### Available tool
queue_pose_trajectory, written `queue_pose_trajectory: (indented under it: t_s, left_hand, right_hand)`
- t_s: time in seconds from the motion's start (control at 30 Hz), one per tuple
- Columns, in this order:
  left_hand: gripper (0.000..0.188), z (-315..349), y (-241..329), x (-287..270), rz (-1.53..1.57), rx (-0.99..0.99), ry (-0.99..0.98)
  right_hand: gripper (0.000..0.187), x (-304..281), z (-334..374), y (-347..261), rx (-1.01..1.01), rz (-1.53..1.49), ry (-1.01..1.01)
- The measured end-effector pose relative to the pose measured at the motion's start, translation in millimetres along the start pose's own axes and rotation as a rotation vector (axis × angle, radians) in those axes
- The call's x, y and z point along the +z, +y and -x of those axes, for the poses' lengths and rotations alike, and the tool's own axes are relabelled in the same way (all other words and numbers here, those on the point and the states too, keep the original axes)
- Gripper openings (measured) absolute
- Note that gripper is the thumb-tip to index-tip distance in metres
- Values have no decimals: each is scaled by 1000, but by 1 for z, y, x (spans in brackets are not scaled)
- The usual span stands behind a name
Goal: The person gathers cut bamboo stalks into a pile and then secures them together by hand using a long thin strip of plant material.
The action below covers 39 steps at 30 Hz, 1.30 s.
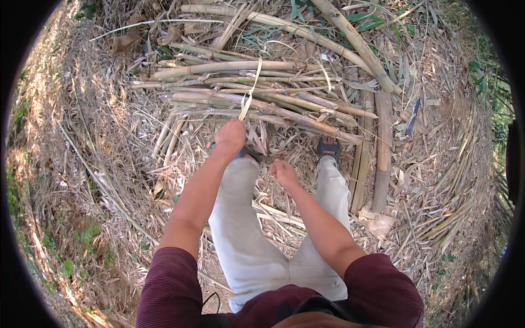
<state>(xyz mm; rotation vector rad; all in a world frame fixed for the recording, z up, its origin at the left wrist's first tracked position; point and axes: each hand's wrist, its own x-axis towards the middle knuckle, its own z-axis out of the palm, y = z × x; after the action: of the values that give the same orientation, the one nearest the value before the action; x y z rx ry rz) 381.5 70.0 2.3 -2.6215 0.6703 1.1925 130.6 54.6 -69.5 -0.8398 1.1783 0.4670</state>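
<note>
A pile of cut bamboo poles (229, 82) lies crosswise on the ground in front of my feet. My left hand (231, 136) is closed at the pile's near edge, gripping the end of a pale yellow bamboo strip (257, 76). From my fist this flat strip runs up over the poles. A second pale strip (327, 76) crosses the pile farther right, touched by neither hand. My right hand (283, 173) hovers between my knees with its fingers closed, apart from the poles. Whatever it may hold is hidden by the fingers.
Thick bamboo poles (384, 153) lie at the pile's right end, and a longer one (350, 35) slants behind it. A dark blue blade-like object (413, 116) rests on the litter at the right. Thin canes (451, 202) lie far right. Dry leaves surround my sandalled feet.
</note>
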Motion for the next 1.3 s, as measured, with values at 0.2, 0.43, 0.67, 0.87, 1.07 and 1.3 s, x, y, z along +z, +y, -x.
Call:
queue_pose_trajectory:
  t_s: [0.2, 0.43, 0.67, 0.87, 1.07, 1.3]
  left_hand:
    - [28, -22, -57, -85, -111, 233, -140]
    - [27, -4, -104, -86, -119, 339, -178]
    - [28, -9, -125, -87, -90, 477, -234]
    - [26, 26, -131, -129, -160, 540, -292]
    - [26, 6, -127, -113, -187, 410, -299]
    - [27, -32, -76, -118, -206, 354, -256]
  right_hand:
    - [59, 131, -12, -155, -88, -293, 18]
    - [31, 201, -77, -189, -4, -882, 142]
    - [12, 186, -74, -202, 77, -1130, 17]
    - [19, 195, -88, -158, 58, -1412, -74]
    - [16, 216, -76, -187, 104, -1411, 53]
    - [15, 177, -140, -210, 42, -1343, 16]
